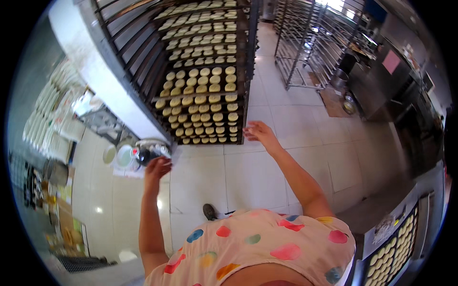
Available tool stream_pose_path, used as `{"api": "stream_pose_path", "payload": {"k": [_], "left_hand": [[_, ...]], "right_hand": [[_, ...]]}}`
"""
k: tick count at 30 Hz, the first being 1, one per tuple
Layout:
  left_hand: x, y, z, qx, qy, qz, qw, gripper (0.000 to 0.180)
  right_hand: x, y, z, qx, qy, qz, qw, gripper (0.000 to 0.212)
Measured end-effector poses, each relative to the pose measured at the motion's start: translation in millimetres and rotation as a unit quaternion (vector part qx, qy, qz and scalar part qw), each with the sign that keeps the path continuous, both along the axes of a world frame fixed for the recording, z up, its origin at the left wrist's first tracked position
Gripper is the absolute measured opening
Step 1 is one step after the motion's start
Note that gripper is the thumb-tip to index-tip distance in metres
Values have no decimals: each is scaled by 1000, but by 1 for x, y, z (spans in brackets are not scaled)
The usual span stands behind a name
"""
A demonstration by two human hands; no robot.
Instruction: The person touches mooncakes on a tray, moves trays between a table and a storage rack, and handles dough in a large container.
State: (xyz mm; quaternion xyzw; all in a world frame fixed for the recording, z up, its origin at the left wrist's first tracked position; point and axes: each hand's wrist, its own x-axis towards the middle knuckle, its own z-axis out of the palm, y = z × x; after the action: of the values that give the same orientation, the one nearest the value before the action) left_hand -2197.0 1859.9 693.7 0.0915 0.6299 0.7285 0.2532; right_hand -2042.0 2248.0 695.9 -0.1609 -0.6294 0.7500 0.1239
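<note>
White sacks [40, 114], piled, presumably to save floor; dark bottle [147, 156]; left hand [158, 168], fingers bent near it, whether gripping cannot be told; tall rack [248, 71] ahead, between the hands, tiers likely spaced to keep round buns [201, 89] unsquashed; right hand [257, 131], fingers loosely parted, apparently unladen, beside the rack's edge, contact unclear; second rack [300, 50] beyond

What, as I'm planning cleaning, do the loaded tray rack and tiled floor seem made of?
Loaded tray rack: probably metal, dark and dull, judging by its thin rails. Tiled floor: likely glazed ceramic, glossy, given joint lines and bright reflections.
</note>
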Motion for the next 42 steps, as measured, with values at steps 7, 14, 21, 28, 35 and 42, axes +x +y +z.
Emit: {"api": "stream_pose_path", "payload": {"k": [7,14,21,28,35,42], "left_hand": [[-193,9,86,173,88,56,979,29],[-339,81,190,248,149,-70,955,43],[-434,170,278,387,48,-101,915,72],[-484,211,320,440,106,-107,886,81],[-506,220,327,446,102,-23,889,66],[-490,205,346,484,64,-66,870,49]], "right_hand": [[-143,7,132,9,147,-39,988,58],[-262,30,252,27,216,-51,975,79],[-358,83,311,-37,309,-71,948,92],[-400,111,337,-104,400,-70,908,61],[-414,112,345,-74,409,-114,902,63],[-404,96,370,-120,393,-137,902,45]]}}
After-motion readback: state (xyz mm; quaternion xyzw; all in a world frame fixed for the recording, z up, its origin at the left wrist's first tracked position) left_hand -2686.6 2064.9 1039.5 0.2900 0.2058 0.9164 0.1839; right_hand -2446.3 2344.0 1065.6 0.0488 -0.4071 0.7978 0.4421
